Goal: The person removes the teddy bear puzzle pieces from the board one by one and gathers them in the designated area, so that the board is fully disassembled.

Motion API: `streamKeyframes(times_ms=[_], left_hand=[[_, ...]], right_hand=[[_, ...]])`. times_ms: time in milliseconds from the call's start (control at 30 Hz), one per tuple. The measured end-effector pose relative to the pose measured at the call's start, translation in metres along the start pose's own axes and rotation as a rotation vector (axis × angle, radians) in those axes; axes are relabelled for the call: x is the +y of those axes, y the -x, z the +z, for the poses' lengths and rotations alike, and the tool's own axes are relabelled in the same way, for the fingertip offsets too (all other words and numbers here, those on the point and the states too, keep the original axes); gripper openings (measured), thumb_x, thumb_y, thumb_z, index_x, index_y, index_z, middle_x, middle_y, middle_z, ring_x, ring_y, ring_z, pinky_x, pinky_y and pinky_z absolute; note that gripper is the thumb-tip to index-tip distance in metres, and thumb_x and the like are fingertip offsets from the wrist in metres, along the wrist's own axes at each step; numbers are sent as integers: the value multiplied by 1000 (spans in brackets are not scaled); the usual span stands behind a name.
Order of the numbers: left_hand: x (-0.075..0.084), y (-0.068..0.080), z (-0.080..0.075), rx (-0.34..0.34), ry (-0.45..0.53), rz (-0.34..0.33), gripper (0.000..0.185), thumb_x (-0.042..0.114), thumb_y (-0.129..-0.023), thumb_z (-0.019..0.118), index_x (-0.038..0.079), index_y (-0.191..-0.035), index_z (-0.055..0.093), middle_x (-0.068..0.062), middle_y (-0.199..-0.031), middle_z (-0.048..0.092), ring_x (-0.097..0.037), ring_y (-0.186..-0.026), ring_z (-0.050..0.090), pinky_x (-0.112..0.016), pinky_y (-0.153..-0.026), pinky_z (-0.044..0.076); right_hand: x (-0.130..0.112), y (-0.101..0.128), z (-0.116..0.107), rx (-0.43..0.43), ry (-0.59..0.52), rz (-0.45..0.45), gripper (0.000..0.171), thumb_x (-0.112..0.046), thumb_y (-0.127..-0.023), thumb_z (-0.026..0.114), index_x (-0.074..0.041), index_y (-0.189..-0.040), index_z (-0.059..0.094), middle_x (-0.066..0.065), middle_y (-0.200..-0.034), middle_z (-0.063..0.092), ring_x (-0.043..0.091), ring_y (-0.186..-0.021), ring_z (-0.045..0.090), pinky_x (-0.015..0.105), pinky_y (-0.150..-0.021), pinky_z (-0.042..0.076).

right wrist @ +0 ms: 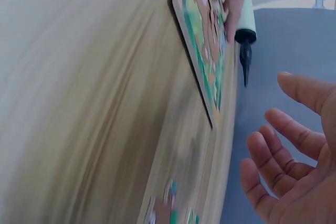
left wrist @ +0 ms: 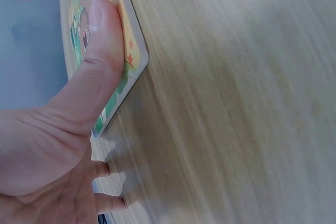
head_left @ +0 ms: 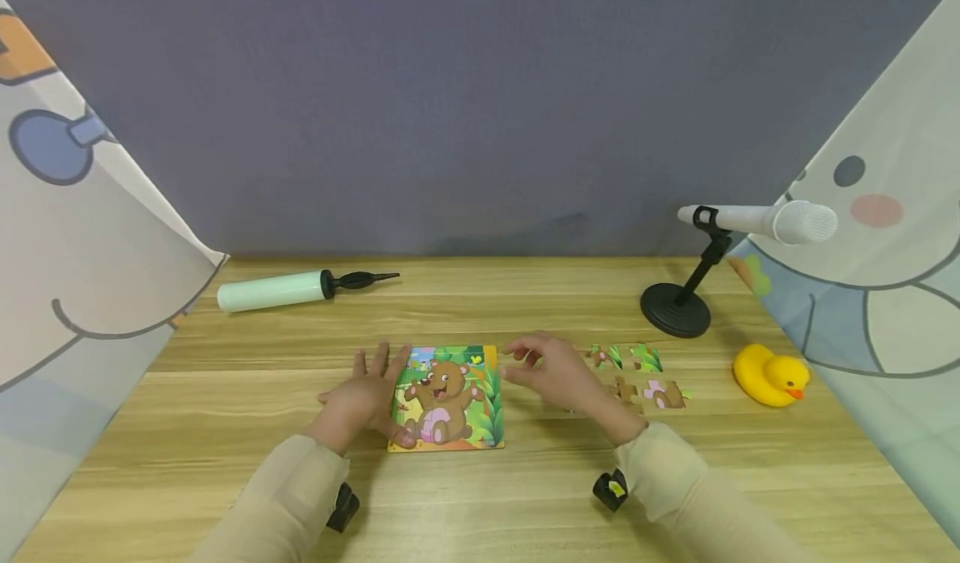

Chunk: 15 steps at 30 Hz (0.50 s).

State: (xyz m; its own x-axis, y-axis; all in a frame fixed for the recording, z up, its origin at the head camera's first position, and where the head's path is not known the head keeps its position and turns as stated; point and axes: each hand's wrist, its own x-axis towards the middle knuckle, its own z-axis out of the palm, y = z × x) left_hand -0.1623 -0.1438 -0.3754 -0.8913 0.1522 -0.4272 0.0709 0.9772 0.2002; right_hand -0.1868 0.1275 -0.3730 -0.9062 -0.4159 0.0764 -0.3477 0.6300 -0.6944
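Nearest the head camera, two beige sleeves (head_left: 292, 496) reach forward over the wooden table (head_left: 225, 430), each with a small black wrist camera strapped beneath it. The left hand (head_left: 360, 396) lies with its fingers spread and straight on the table at the left edge of the bear puzzle board (head_left: 448, 398), and its thumb (left wrist: 102, 51) presses flat on the near left corner of the board; nothing is gripped. The board lies flat near the middle of the table, its picture of a brown bear among green leaves facing up, with one gap at the far right corner where bare tray shows. The right hand (head_left: 551, 371) hovers just right of the board's far right corner, fingers loosely bent and apart, palm released; the right wrist view shows its fingers (right wrist: 278, 156) holding nothing and clear of the board. To the right of that hand, loose puzzle pieces (head_left: 637, 376) lie in two short rows on the table, partly hidden behind the hand. Farther right sits a yellow rubber duck (head_left: 772, 376). At the far right stands a white microphone (head_left: 765, 220) on a black stand with a round base. At the far left lies a pale green hand pump (head_left: 281, 290) with a black nozzle pointing right. Patterned cloth hangs at both sides, and a grey backdrop rises behind the table.
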Motion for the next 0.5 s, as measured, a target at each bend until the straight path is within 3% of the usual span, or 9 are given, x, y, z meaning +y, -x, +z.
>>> streamKeyframes(times_ms=[233, 500], left_hand=[[-1, -1, 0, -5, -7, 3, 132, 54, -45, 78, 13, -147, 5, -21, -149, -2, -50, -131, 0, -80, -66, 27], [0, -1, -1, -10, 6, 1, 132, 54, -45, 78, 13, -147, 5, -21, -149, -2, -50, -130, -1, -80, -66, 26]], right_hand=[[-16, -17, 25, -72, 20, 5, 29, -28, -81, 68, -12, -105, 66, 4, -95, 59, 12, -73, 52, 26, -59, 46], [-34, -35, 49, -148, 130, 17, 26, -31, -81, 68, -13, -100, 69, 0, -88, 59, 10, -71, 50, 24, -57, 44]])
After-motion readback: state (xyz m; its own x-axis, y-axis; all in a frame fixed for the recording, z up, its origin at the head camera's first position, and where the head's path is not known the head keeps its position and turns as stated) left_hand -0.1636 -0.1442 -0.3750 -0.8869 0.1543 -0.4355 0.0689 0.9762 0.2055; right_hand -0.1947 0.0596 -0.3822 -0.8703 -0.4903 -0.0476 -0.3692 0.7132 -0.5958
